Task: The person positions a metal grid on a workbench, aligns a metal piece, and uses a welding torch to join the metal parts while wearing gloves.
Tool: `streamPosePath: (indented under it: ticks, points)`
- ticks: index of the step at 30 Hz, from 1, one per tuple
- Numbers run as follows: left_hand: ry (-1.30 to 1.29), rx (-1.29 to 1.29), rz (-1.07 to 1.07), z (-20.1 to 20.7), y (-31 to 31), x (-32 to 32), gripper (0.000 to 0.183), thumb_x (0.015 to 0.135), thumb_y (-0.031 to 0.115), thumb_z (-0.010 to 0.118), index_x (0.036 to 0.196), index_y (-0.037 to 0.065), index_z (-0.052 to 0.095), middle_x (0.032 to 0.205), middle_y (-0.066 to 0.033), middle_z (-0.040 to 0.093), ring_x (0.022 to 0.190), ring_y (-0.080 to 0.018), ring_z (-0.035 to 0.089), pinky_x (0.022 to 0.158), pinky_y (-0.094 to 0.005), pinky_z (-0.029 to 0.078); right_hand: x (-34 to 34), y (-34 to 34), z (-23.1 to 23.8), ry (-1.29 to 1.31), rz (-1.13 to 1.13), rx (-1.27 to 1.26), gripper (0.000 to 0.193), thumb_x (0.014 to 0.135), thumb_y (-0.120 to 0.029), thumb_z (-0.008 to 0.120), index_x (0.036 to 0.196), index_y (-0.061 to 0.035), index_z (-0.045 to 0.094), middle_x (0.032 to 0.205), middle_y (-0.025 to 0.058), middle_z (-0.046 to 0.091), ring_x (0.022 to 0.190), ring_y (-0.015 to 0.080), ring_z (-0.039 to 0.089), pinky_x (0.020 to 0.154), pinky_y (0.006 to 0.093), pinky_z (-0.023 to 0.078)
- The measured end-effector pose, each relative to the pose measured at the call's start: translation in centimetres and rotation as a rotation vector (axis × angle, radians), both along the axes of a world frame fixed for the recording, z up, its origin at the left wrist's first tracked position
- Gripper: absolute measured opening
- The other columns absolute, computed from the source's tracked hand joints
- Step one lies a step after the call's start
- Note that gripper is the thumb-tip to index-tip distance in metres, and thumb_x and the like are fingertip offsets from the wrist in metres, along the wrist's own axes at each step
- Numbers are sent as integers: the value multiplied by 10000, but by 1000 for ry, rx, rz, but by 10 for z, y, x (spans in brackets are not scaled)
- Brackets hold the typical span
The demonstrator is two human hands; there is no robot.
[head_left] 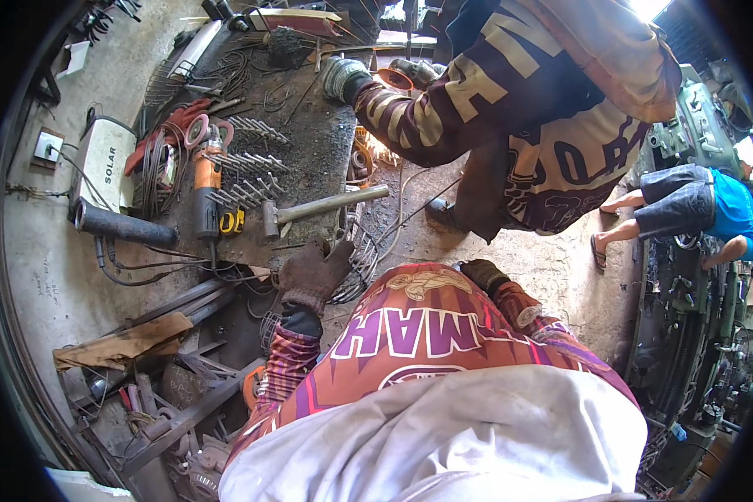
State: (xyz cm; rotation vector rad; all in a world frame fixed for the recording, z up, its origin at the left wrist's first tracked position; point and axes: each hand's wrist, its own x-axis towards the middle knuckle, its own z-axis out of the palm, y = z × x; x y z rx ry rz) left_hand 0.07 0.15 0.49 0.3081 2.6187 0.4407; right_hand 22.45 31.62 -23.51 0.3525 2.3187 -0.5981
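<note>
My left hand (pixel 314 278), in a dark knitted work glove, is at the near edge of the workbench (pixel 314 159), its fingers apart and nothing visible in them. Just beyond it lies a hammer (pixel 335 206) with a metal head and a long pale handle. Beside the hammer head are a yellow-and-black tape measure (pixel 232 222) and an orange-and-grey angle grinder (pixel 207 188). Close to the left hand, thin metal rods (pixel 364 263) hang at the bench edge. My right hand (pixel 484 274), also gloved, is beside my torso; its fingers are mostly hidden.
Across the bench, a co-worker in gloves holds a grinder (pixel 406 77), with sparks below. Bundled metal pieces (pixel 251 163), a dark pipe (pixel 125 226) and a white welding machine (pixel 109 163) are at left. Scrap metal (pixel 176 393) lies below. Another person (pixel 711 201) bends near machinery at right.
</note>
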Motion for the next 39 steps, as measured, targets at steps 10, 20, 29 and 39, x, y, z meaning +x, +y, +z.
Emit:
streamPosePath:
  ticks: [10,20,29,39]
  points:
    - [25,15,-15,-1,0,0,616,783,666,591,976,85,659,897,-237,679,878,-436,649,769,-520,476,4,3,-13,43,-25,-46,393,730,-224,737,1094,-110,645,1062,182,678,1035,381,646,884,458,508]
    - [-32,-10,39,0,1,-1,629,773,666,598,998,81,663,924,-248,677,909,-432,648,793,-507,477,11,9,-39,124,140,32,393,739,-236,711,1102,-106,630,984,192,684,992,393,653,847,478,509]
    - [-58,-20,25,3,1,-1,623,779,671,593,1004,94,666,954,-244,678,928,-428,646,804,-491,482,7,5,-16,86,-41,-61,365,733,-247,715,1059,-104,634,967,187,686,956,389,661,829,475,515]
    - [-9,-23,-18,-4,0,-3,639,781,685,587,986,84,659,939,-241,678,916,-428,647,793,-502,483,10,4,-24,137,66,13,299,795,-237,664,1061,-102,661,970,194,684,956,385,666,831,478,514]
